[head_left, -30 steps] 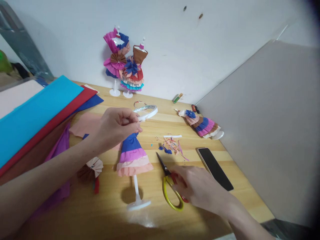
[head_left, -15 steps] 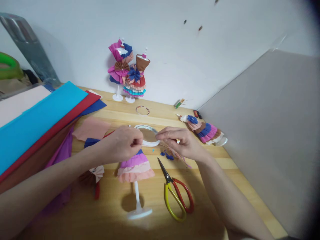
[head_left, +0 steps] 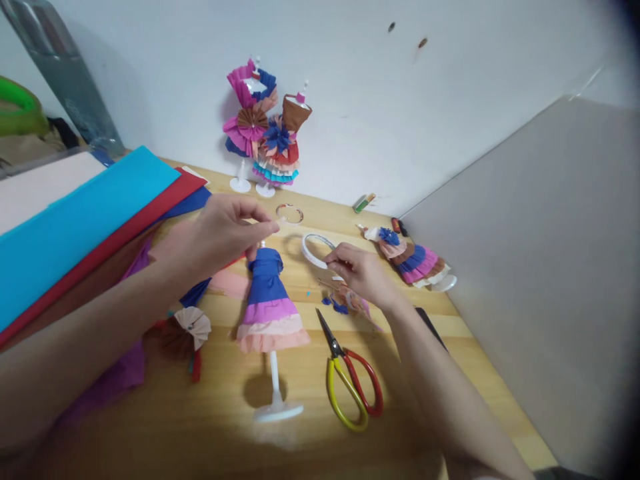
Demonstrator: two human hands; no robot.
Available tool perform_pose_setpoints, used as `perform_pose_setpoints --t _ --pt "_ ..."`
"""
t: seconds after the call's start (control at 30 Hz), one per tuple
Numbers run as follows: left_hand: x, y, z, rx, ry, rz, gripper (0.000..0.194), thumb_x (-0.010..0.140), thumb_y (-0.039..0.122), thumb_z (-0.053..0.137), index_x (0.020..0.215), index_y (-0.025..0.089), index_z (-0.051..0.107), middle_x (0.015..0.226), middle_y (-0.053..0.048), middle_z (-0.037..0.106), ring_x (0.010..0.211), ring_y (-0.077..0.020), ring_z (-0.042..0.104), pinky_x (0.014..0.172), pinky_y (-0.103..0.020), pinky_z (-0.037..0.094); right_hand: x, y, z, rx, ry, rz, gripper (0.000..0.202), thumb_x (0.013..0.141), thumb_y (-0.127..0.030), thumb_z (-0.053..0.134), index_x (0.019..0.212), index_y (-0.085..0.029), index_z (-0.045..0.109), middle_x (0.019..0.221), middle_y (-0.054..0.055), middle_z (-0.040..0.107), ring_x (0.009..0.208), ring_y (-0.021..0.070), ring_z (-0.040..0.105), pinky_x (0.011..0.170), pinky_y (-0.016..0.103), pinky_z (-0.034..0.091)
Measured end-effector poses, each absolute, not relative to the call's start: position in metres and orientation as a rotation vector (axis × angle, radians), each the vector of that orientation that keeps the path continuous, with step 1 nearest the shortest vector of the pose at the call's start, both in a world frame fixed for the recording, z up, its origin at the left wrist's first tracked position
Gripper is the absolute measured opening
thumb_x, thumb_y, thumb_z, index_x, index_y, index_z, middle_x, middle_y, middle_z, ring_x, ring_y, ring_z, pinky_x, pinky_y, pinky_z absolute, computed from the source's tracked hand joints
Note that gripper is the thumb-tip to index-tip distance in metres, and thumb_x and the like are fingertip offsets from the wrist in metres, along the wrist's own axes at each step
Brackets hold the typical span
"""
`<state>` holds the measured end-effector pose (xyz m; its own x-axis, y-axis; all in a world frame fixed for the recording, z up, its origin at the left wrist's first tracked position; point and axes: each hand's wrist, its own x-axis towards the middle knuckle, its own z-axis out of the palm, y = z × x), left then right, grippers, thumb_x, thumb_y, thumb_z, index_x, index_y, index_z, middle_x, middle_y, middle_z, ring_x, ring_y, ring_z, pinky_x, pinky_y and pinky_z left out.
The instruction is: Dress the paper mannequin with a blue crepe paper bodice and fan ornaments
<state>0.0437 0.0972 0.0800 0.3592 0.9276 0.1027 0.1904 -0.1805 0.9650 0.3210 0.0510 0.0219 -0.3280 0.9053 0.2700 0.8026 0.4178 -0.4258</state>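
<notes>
My right hand [head_left: 357, 267] pinches the edge of a white tape roll [head_left: 315, 251], tilted above the table. Up and to the left, my left hand [head_left: 233, 227] has its thumb and fingertips pressed together on a small, pale, translucent piece, too faint to make out surely. Below that hand a small dress form [head_left: 270, 300] stands upright, dressed in blue, purple and pink ruffled paper. Scissors [head_left: 336, 350] with one yellow and one red handle lie right of its base. A folded cream paper fan [head_left: 194, 325] lies left of the dress.
Coloured paper sheets [head_left: 90, 197] cover the left side. Two dressed forms [head_left: 253, 120] stand by the wall; another dress [head_left: 413, 263] lies at the right. Blue and pink scraps [head_left: 341, 307], a ring [head_left: 290, 213] and a green tube [head_left: 364, 203] are on the table.
My hands have moved apart, the left one up and leftward. The tape roll has been raised and tilted by my right hand. The top of the blue dress now shows.
</notes>
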Motion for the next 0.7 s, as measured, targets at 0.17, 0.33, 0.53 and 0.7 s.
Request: perform_pose_setpoints --t 0.17,0.33,0.53,0.7 --pt "0.035 0.098 0.096 1.630 0.981 1.056 0.011 0.075 0.015 0.066 0.064 0.016 0.065 0.041 0.004 0.052 0.036 -0.0060 0.045 0.038 -0.018 0.032 0.316 0.068 -0.012 -1.664 -2.091 0.282 0.020 0.085 -0.015 0.054 0.080 -0.019 0.073 0.078 0.007 0.068 0.068 0.0194 0.063 0.065 0.031 0.048" --pt "0.025 0.089 0.110 1.673 0.956 1.189 0.011 0.076 0.013 0.067 0.065 0.013 0.066 0.051 0.001 0.058 0.038 -0.0034 0.043 0.039 -0.018 0.029 0.310 0.069 -0.018 -1.703 -2.034 0.317 0.025 0.076 -0.008 0.055 0.079 -0.022 0.075 0.080 0.006 0.075 0.072 0.0204 0.068 0.070 0.031 0.052" --pt "0.012 0.084 0.124 1.803 0.887 0.988 0.013 0.076 0.006 0.063 0.066 0.013 0.065 0.057 0.003 0.061 0.042 -0.0035 0.047 0.044 -0.018 0.036 0.280 0.055 0.025 -1.511 -1.695 0.389 0.021 0.082 -0.027 0.061 0.095 -0.017 0.074 0.073 0.005 0.074 0.055 0.0155 0.061 0.055 0.030 0.051" --pt "0.013 0.087 0.116 1.979 0.772 0.661 0.016 0.072 0.005 0.063 0.060 0.015 0.062 0.047 0.006 0.051 0.041 -0.0043 0.044 0.046 -0.019 0.037 0.220 0.035 0.065 -1.167 -1.571 0.598 0.018 0.075 -0.030 0.073 0.090 -0.019 0.075 0.082 0.005 0.077 0.061 0.0150 0.066 0.056 0.029 0.054"
